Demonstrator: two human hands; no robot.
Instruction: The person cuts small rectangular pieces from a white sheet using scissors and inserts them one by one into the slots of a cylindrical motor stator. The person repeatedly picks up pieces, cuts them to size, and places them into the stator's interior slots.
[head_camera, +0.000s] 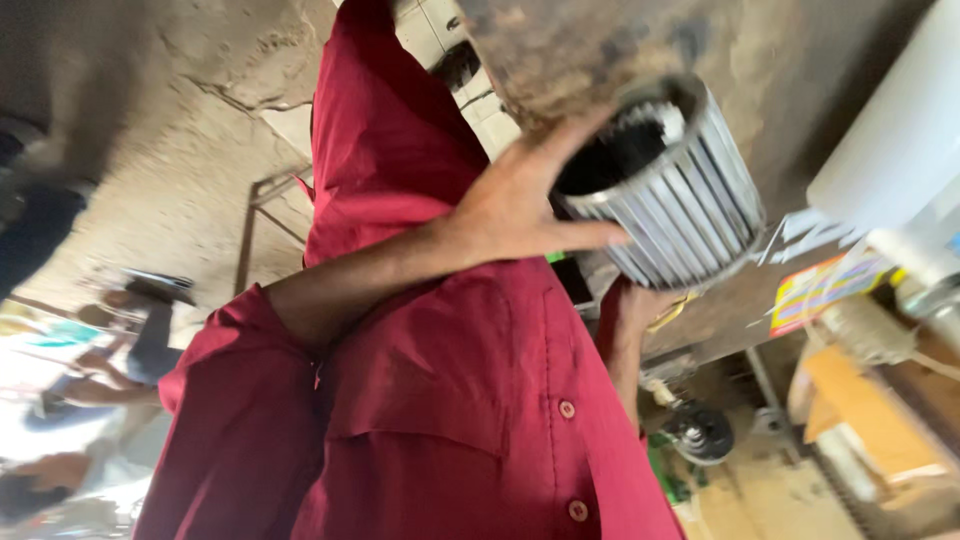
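A person in a dark red button shirt (450, 400) fills the middle of the view, close in front of me. One of that person's hands (520, 205) grips the rim of a ribbed grey metal cylinder (680, 200) with a dark hollow inside. Their other hand (635, 305) is just below the cylinder, partly hidden by the shirt. The cylinder is held up against a rusty brown surface (600, 40). Neither my left hand nor my right hand shows in the view.
A white rounded object (900, 120) is at the upper right, with a coloured sticker (820, 290) and cardboard boxes (860, 410) below it. A dark round metal part (700, 435) lies low on the right. Blurred people (120, 350) are on the left, on a cracked concrete floor (180, 150).
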